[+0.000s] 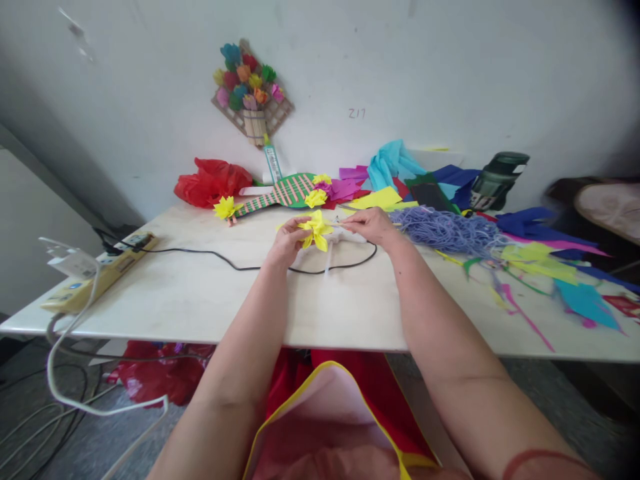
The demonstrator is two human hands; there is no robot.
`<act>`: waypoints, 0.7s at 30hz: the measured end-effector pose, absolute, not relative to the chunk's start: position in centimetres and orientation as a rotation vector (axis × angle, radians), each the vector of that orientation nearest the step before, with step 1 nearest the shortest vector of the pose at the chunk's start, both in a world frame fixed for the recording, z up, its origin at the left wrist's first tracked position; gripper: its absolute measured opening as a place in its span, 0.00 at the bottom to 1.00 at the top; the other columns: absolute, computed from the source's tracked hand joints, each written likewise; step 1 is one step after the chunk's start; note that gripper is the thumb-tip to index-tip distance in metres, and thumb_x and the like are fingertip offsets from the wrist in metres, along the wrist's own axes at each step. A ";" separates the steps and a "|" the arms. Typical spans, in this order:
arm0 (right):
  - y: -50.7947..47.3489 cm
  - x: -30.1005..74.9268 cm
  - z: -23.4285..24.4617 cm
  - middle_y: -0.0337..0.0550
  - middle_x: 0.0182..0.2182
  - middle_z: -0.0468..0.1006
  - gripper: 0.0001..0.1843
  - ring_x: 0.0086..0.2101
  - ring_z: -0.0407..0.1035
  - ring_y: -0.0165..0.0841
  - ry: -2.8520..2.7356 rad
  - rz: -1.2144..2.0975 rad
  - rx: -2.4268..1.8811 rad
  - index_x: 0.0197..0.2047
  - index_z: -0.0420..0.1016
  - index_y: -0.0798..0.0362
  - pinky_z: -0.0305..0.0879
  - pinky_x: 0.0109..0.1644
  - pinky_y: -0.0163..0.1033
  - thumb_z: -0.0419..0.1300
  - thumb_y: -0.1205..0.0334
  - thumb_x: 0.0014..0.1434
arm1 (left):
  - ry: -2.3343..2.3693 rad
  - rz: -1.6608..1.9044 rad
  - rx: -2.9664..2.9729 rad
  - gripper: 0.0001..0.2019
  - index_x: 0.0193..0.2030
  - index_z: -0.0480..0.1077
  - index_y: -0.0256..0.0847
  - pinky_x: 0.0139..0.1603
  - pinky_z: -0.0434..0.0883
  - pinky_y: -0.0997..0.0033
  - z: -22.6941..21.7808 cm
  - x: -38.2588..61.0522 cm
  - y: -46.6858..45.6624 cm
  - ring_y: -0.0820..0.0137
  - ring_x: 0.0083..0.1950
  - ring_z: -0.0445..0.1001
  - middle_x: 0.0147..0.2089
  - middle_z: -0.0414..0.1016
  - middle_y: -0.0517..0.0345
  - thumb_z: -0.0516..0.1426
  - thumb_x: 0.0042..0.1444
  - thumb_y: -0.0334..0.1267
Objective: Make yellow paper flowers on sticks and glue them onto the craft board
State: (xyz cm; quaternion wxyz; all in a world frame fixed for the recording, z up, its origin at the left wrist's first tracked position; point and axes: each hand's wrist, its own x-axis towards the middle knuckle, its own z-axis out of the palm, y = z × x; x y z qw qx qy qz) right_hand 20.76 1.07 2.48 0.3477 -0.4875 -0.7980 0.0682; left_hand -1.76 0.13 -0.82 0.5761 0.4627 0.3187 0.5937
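Note:
My left hand [290, 241] pinches a yellow paper flower [316, 231], its petals spread to the right of the fingertips. Close to its right side, my right hand [373, 225] has thumb and fingers closed on a thin, stick-like tool, too small and blurred to name exactly. Below and between both hands lies a whitish glue gun [345, 237], partly hidden, with a black cord [220, 253] looping from it. Behind the hands rests a green lute-shaped craft piece [295, 191] with pinkish strips, decorated with yellow paper flowers at both ends.
At left stands a power strip [107, 273] with a white charger [75, 263]. A red plastic bag [213, 183] sits at the back. On the right are a bundle of purple-blue cord [445, 230], coloured paper scraps [540, 263] and a dark green bottle [500, 180]. A flower-basket craft [253, 93] hangs on the wall.

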 end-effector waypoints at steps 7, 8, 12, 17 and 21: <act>1.2 20.9 2.6 0.40 0.28 0.83 0.10 0.32 0.75 0.34 -2.094 0.185 -1.301 0.38 0.84 0.49 0.65 0.34 0.35 0.63 0.59 0.54 | 0.770 1.386 1.118 0.21 0.40 0.72 0.36 0.31 0.72 0.68 -1.0 -1.8 0.3 0.69 0.27 0.74 0.29 0.76 0.58 0.64 0.34 0.31; 1.2 20.9 2.7 0.40 0.28 0.83 0.10 0.32 0.75 0.34 -2.101 0.187 -1.310 0.38 0.84 0.50 0.65 0.34 0.35 0.63 0.59 0.55 | 0.776 1.386 1.118 0.21 0.40 0.72 0.36 0.30 0.71 0.68 -1.1 -1.8 0.4 0.69 0.27 0.74 0.28 0.76 0.58 0.64 0.33 0.31; 1.2 20.9 2.9 0.40 0.27 0.83 0.10 0.31 0.74 0.33 -2.120 0.189 -1.321 0.37 0.85 0.50 0.63 0.33 0.34 0.62 0.58 0.55 | 0.788 1.388 1.124 0.22 0.39 0.72 0.37 0.29 0.71 0.70 -1.0 -1.8 0.3 0.71 0.25 0.73 0.27 0.76 0.60 0.65 0.32 0.32; 1.1 20.9 3.1 0.39 0.27 0.82 0.09 0.31 0.73 0.32 -2.129 0.177 -1.304 0.36 0.85 0.50 0.61 0.32 0.33 0.63 0.59 0.55 | 0.803 1.364 1.151 0.22 0.39 0.72 0.36 0.27 0.70 0.71 -0.7 -1.7 0.0 0.72 0.24 0.73 0.27 0.76 0.61 0.65 0.31 0.33; 1.0 20.8 3.1 0.40 0.28 0.83 0.09 0.31 0.73 0.33 -2.116 0.181 -1.301 0.35 0.85 0.50 0.62 0.33 0.34 0.63 0.59 0.54 | 0.802 1.355 1.155 0.22 0.39 0.72 0.36 0.28 0.71 0.70 -0.7 -1.7 -0.1 0.72 0.26 0.73 0.29 0.77 0.60 0.65 0.31 0.33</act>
